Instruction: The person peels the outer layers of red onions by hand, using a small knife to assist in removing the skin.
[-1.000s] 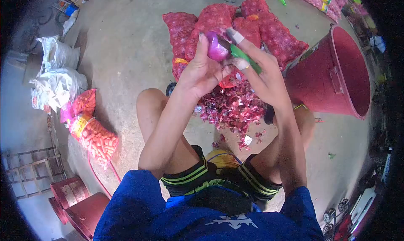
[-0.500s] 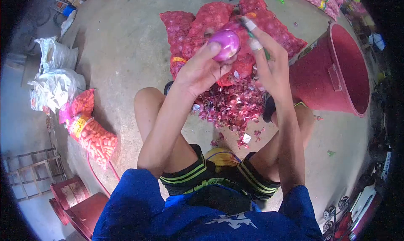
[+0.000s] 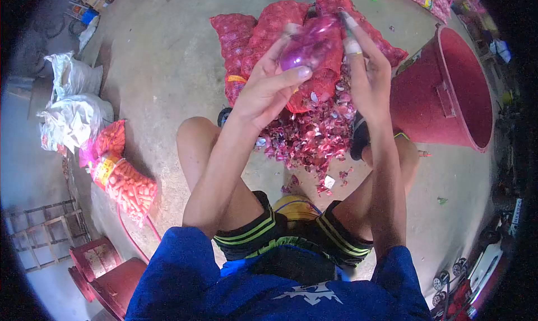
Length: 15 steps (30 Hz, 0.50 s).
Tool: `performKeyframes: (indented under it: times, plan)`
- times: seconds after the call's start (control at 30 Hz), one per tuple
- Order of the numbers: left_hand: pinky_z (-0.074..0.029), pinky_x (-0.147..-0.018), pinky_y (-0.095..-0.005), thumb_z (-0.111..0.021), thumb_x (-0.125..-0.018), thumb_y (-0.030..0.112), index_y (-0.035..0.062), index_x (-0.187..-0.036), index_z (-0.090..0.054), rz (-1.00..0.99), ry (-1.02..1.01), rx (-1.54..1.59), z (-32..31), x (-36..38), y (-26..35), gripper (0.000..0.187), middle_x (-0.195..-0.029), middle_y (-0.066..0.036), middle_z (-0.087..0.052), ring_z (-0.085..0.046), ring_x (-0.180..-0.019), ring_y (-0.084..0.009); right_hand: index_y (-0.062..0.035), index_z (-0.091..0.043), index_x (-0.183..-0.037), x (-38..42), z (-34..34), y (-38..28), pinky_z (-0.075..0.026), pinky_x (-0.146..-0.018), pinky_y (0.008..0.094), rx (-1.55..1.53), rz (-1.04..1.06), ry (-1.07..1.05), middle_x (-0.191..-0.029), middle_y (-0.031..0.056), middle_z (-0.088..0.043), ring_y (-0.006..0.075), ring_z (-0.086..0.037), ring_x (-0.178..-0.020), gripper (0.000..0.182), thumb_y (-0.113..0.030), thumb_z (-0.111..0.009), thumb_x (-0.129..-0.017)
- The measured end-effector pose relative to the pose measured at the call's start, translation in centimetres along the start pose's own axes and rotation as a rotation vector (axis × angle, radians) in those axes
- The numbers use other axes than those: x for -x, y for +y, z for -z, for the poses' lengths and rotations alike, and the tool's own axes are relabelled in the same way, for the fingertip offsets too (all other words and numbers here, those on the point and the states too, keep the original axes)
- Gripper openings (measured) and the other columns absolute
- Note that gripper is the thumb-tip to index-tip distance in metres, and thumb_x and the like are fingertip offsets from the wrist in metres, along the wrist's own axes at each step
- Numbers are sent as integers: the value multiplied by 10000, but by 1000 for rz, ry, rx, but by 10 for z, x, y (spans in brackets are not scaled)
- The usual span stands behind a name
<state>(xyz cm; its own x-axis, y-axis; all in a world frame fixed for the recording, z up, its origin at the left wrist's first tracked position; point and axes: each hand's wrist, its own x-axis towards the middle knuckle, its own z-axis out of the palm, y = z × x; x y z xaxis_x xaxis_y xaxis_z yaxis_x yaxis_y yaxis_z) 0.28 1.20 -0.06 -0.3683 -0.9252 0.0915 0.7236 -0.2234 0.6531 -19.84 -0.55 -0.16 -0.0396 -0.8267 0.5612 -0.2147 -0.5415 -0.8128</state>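
My left hand (image 3: 266, 91) grips a shiny purple onion (image 3: 294, 56) above the floor, thumb at its near side. From the onion a blurred strip of purple onion skin (image 3: 324, 27) stretches to the fingertips of my right hand (image 3: 367, 77), which pinch it. White tape wraps some of the right fingers. A slim dark or green tool seems to lie along those fingers, mostly hidden and blurred. Beneath both hands, a heap of loose red onion skins (image 3: 305, 142) covers the floor between my feet.
Red mesh sacks of onions (image 3: 232, 46) lie just beyond the skins. A large dark-red bucket (image 3: 417, 91) leans on its side at the right. At left are white sacks (image 3: 75, 116) and a bag of carrots (image 3: 131, 189). Red buckets (image 3: 115, 282) stand lower left.
My right fingers have moved up and away from the onion, and a strip of skin now stretches between them. My left hand has turned the onion slightly and its thumb has shifted.
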Motion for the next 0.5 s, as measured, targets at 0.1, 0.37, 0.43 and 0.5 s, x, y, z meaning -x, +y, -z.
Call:
performKeyframes:
  times: [0.1,0.37,0.43,0.5]
  plan:
    - [-416,-1243,-395,-720,-879,-134,16,-1528,-479,-78,-32,-89,-2,0,0,708,-1513,-114,-578,-520,-1459,-230,41,-593,-1477,-4,8,14,-491,-944,236,0,-80,92,-1280,59,-707,87,-628,-1070,406,-80,-578,-1089]
    - [-469,-1146,-387,-725,-1015,184,61,-1463,-557,-60,-11,73,10,-1,-3,494,-1421,-90,-653,-597,-1359,-220,7,-561,-1526,-4,23,18,-403,-681,179,-40,-25,181,-943,-58,-622,16,-521,-793,430,-86,-554,-1106]
    - [-499,-1124,-438,-667,-1064,322,94,-1360,-631,126,170,141,17,-4,0,375,-1416,-136,-645,-558,-1400,-296,4,-561,-1527,-3,25,19,-400,-668,179,-28,31,194,-935,-53,-620,14,-518,-789,430,-94,-555,-1108]
    - [-528,-1057,-409,-679,-1054,368,90,-1337,-644,149,205,174,20,-3,-2,398,-1413,-135,-641,-571,-1379,-289,0,-560,-1527,-1,23,14,-397,-656,180,-20,86,204,-926,-49,-618,12,-514,-786,430,-102,-556,-1110]
